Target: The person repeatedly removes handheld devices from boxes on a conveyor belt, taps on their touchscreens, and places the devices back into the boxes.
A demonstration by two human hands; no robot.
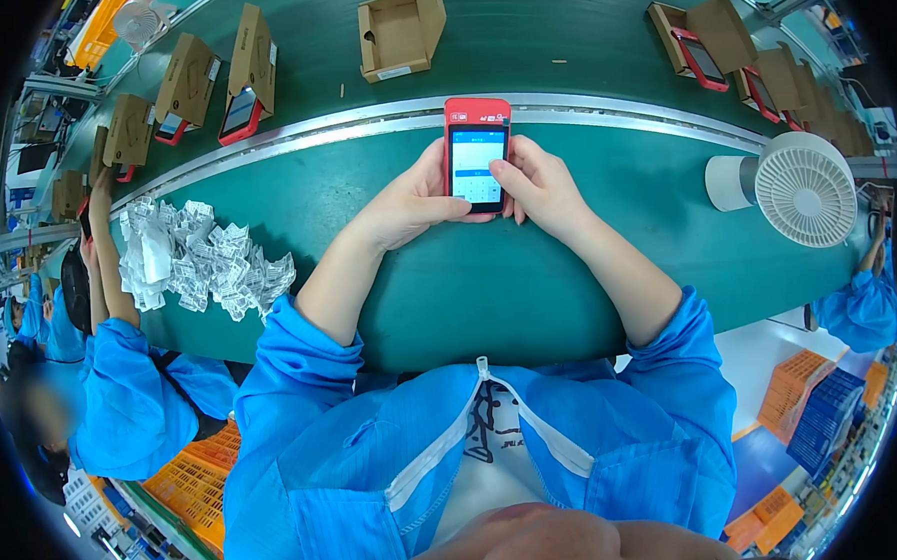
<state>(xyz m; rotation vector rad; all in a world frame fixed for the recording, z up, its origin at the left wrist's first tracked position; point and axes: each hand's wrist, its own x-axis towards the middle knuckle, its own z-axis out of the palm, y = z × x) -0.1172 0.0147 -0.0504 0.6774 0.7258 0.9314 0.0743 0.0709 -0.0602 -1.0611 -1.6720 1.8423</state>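
Note:
A red handheld device (478,159) with a lit blue and white screen is held upright between both hands, just in front of the metal rail. My left hand (415,198) grips its left side and lower edge, the thumb over the bottom left of the screen. On the right side, my right hand (543,186) is curled against the device, with its thumb on the right part of the screen. A keypad shows in the lower half of the screen. Beyond the rail lies an open, empty cardboard box (395,44).
Crumpled printed paper slips (202,256) are piled at left. A white fan (805,189) stands at right. Cardboard boxes (185,81) with red devices line the belt (518,37) on both sides. Co-workers in blue sit at left (139,404) and far right (855,307).

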